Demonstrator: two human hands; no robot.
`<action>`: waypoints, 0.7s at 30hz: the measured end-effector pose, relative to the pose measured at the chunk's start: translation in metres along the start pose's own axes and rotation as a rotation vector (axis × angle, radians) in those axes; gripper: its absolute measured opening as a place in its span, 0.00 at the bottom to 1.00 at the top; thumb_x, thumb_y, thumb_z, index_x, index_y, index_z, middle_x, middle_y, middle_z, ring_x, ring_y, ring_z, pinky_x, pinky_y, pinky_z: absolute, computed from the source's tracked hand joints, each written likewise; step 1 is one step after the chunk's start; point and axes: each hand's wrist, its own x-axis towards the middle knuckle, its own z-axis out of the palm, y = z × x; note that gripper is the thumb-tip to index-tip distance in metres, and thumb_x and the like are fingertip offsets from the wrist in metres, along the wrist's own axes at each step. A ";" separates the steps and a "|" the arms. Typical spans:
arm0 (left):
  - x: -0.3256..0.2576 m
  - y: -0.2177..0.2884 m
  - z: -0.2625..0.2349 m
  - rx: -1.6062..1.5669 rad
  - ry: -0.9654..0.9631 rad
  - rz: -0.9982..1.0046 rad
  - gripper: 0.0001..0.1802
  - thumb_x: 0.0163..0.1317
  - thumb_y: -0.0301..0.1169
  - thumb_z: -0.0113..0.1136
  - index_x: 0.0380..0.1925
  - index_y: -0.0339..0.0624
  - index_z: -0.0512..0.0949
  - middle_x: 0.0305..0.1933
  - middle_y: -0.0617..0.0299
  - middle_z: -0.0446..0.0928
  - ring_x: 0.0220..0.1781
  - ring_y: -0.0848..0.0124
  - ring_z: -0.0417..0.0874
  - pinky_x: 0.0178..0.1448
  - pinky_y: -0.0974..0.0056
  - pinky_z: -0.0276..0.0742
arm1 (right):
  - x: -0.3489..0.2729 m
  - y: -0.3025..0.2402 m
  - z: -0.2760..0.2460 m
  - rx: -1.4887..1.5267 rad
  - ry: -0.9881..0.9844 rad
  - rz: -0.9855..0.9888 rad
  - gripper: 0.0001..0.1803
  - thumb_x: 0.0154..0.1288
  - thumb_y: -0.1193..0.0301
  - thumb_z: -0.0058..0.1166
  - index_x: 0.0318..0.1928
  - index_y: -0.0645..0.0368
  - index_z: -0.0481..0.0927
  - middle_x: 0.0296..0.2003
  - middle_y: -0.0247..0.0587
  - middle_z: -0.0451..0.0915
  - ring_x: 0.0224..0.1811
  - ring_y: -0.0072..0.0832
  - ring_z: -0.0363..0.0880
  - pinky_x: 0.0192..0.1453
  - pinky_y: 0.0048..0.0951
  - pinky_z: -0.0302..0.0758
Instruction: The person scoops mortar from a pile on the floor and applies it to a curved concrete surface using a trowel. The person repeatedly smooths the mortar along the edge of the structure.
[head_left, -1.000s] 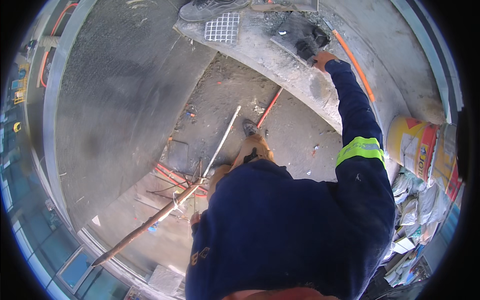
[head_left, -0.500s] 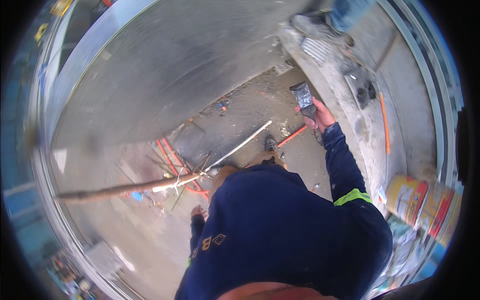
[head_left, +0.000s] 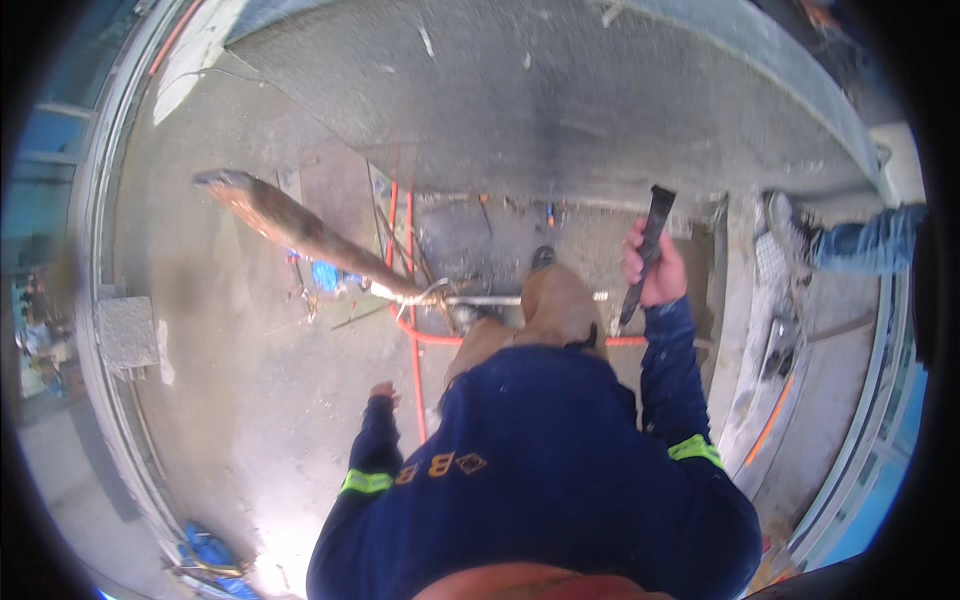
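Observation:
My right hand (head_left: 660, 268) is closed around a dark scraper-like tool (head_left: 655, 228). The tool shows nearly edge-on as a long narrow strip, its upper end above my fingers and its lower end below the palm. Held low at my left side, my left hand (head_left: 384, 391) hangs over the floor with its fingers loosely apart and nothing visible in it. A brown wooden pole (head_left: 300, 228) slants over the floor ahead and to the left, with pale cord or wire tied near its lower end. Near that end lies a whitish rod (head_left: 485, 300).
A large grey concrete slab or wall (head_left: 560, 110) spans the far side. Orange-red tubes (head_left: 415, 370) run over the floor (head_left: 250, 400), near blue scraps (head_left: 324, 275). Another person's jeans-clad leg (head_left: 865, 240) stands on the right ledge (head_left: 745, 330). A pale block (head_left: 128, 333) sits at left.
My view has swung to the right. The tool in my right hand has turned from showing its broad grey face to nearly edge-on. My left arm shows more fully.

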 end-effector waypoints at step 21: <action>-0.094 -0.047 0.161 0.645 0.201 0.270 0.22 0.65 0.42 0.57 0.53 0.41 0.74 0.50 0.51 0.80 0.42 0.55 0.85 0.34 0.50 0.80 | 0.259 0.098 0.194 -0.806 0.086 -0.885 0.14 0.70 0.62 0.59 0.41 0.61 0.77 0.30 0.42 0.83 0.31 0.33 0.82 0.37 0.34 0.75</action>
